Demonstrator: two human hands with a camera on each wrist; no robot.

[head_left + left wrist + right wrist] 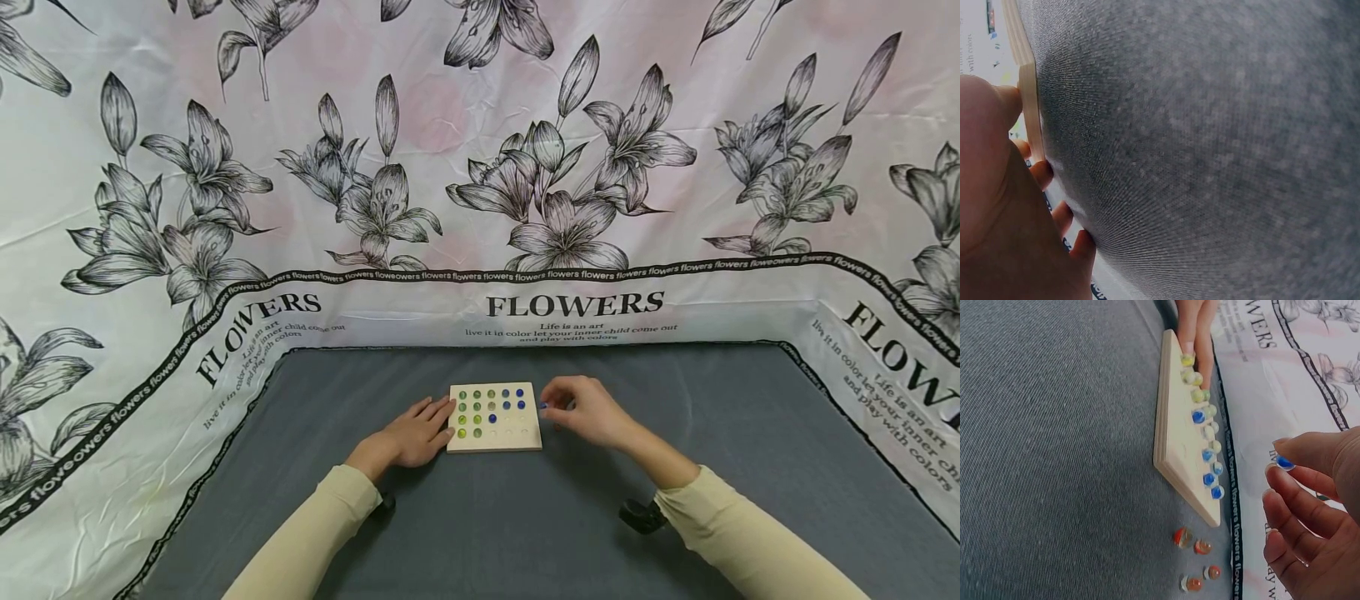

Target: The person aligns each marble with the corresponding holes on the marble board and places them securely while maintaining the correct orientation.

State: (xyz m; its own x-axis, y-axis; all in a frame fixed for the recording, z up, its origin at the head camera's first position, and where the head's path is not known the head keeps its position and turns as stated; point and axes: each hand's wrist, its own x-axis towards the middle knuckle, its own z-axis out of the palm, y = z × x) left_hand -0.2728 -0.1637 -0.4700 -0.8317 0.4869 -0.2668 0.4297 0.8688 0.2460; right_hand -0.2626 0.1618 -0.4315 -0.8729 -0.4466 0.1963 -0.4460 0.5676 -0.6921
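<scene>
A pale wooden board [517,442] with rows of shallow hollows lies on the grey cloth. Green and yellow-green glass marbles [462,419] fill its left side; blue marbles [520,392] sit in the upper right. One more blue marble [1198,416] stands in the third row, and hollows to its right are bare. My left hand [414,433] rests at the board's left edge, fingers straight and touching it. Just off the right edge, my right hand [588,412] pinches a blue marble [1284,462] between thumb and index finger, above the cloth.
Several orange-red marbles [1194,584] lie on the grey cloth [480,525] beside the board's right end, hidden from the head view by my right hand. Behind the table hangs a white curtain [420,312] printed with lilies.
</scene>
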